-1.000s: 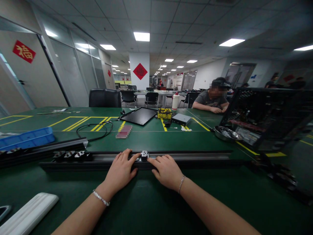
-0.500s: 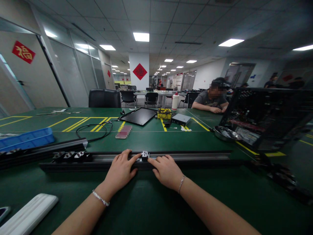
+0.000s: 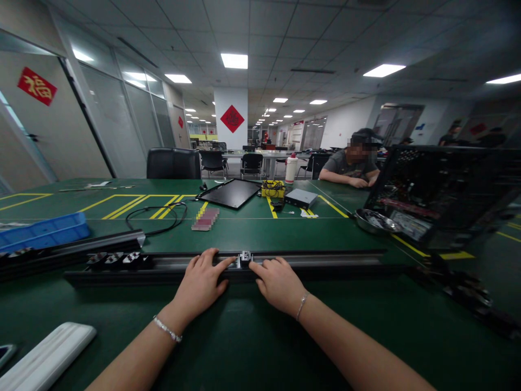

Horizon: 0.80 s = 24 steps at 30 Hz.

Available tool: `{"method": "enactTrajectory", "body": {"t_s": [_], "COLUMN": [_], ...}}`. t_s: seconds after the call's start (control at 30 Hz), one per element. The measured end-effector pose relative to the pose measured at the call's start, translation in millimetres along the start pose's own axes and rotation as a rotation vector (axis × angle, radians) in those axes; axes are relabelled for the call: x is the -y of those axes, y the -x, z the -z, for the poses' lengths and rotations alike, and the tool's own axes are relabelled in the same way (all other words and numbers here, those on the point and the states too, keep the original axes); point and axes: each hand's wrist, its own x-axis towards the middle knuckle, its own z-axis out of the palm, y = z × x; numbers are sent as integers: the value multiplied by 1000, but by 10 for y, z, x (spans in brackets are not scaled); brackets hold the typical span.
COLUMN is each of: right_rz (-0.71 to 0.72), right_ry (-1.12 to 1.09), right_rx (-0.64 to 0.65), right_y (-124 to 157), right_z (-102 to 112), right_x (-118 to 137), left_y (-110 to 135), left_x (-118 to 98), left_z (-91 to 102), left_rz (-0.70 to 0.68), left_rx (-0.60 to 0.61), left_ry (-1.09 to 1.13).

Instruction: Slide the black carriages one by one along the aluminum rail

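A long black rail [image 3: 325, 260] with a silvery inner channel lies across the table in front of me. A small grey-and-black socket-like block [image 3: 245, 258] sits in that channel, between my two index fingers. My left hand [image 3: 202, 278] rests over the rail with fingers spread, its index fingertip at the block's left side. On the other side, my right hand [image 3: 279, 282] has its index finger stretched to the block's lower right. Whether either fingertip presses on it I cannot tell. Several similar black blocks [image 3: 114, 260] stand at the rail's left end.
At left are a blue tray [image 3: 49, 231], another rail [image 3: 101, 243] and a white slab-like object [image 3: 52, 353]. A black flat panel [image 3: 231, 193], a grey box [image 3: 301, 199], a metal bowl [image 3: 376, 221] and an open computer case [image 3: 439, 195] stand beyond. A person [image 3: 352, 163] sits across.
The small block has shifted slightly to the right along the rail. My right index finger has moved a little right with it; my left hand is almost unchanged.
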Motion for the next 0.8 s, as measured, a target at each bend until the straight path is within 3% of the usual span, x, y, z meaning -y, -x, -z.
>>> {"method": "enactTrajectory", "body": {"t_s": [0.8], "right_rz": [-3], "right_ry": [-12], "right_rx": [14], "right_y": [11], "right_z": [11], "right_x": [-37], "left_y": [15], "left_x": [-6], "left_z": [-22], "left_rz": [6], "left_rx": [-26], "left_ry": [-16]}}
